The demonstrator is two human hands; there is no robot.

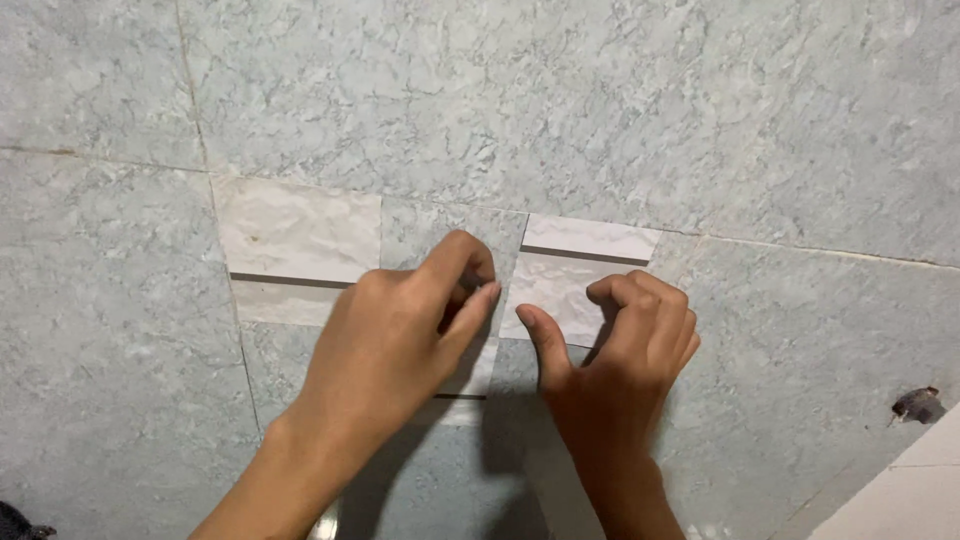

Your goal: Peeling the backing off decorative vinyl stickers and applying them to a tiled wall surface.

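Observation:
Both hands rest against a grey-green marbled tiled wall [620, 110]. My left hand [395, 345] has its fingers curled, with the fingertips pinched near the gap between two pale patches. My right hand [620, 350] is also curled, its thumb and fingertips pressing on a pale marbled tile piece [560, 285] with a dark line across its upper part. Another pale tile patch [300, 235] sits to the left of my left hand. A small pale strip [470, 385] shows below my left thumb. Whether either hand pinches anything is hidden by the fingers.
Thin grout lines cross the wall. A dark chipped hole [918, 405] lies at the lower right, beside a plain pale surface [900, 500] in the corner. A dark object [15, 525] peeks in at the bottom left.

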